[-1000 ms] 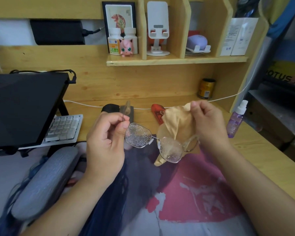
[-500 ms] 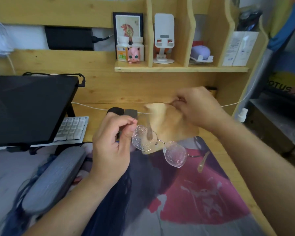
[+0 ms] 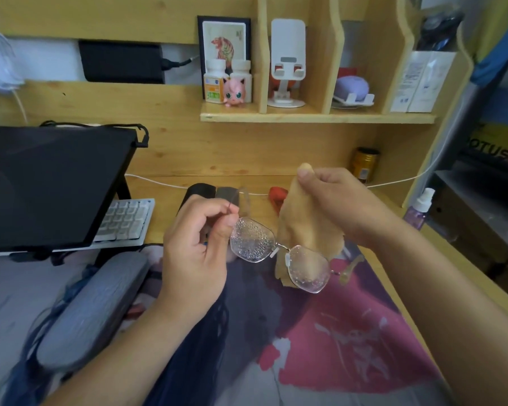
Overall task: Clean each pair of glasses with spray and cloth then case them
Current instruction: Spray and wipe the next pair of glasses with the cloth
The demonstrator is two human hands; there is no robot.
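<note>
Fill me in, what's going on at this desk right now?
A person is partway through cleaning a pair of thin metal-framed glasses. The left hand pinches the frame at one temple end, holding it above the printed desk mat; both lenses are beaded with spray droplets. The right hand grips a tan cleaning cloth that hangs just behind the lenses, not yet wiping. A purple spray bottle stands on the desk at the right.

Wooden desk (image 3: 170, 200) under my arms. On it: printed desk mat (image 3: 335, 332) near, keyboard (image 3: 123, 221) left, black case (image 3: 200, 191) and red case (image 3: 277, 196) far centre, gold can (image 3: 364, 165) far right, purple spray bottle (image 3: 418, 209) right edge, white cable (image 3: 159, 181) along the back.
</note>
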